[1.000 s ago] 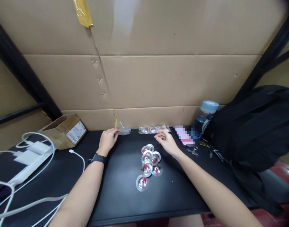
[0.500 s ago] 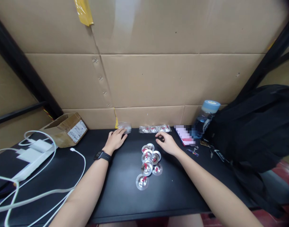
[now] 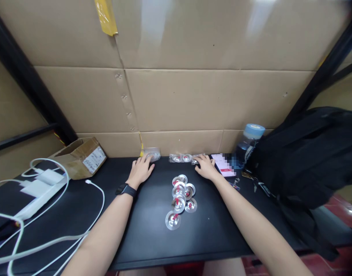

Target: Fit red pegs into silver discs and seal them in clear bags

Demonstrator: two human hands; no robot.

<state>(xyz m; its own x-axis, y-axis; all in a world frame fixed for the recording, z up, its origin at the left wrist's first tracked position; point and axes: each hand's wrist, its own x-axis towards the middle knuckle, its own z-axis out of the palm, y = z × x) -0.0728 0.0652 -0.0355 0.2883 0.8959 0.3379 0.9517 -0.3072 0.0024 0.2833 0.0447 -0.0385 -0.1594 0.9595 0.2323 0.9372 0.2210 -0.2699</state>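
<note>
My left hand [image 3: 141, 168] lies with spread fingers at the back of the black table, its fingertips at a clear plastic packet [image 3: 154, 154]. My right hand [image 3: 205, 166] rests, fingers apart, on the right end of a row of packets [image 3: 186, 158] that hold silver discs with red parts; it hides part of that end. Between my forearms several loose silver discs [image 3: 178, 204] with red pieces lie partly overlapping. One disc [image 3: 172, 220] sits nearest the front edge.
An open cardboard box [image 3: 92, 157] stands at the back left, near white cables and a power strip [image 3: 40, 199]. To the right are a phone [image 3: 223, 165], a blue-capped bottle [image 3: 249, 143], keys and a black backpack [image 3: 314, 153].
My right hand has moved forward and slightly right, onto the end of the packet row, and its fingers have spread. My left hand has hardly moved.
</note>
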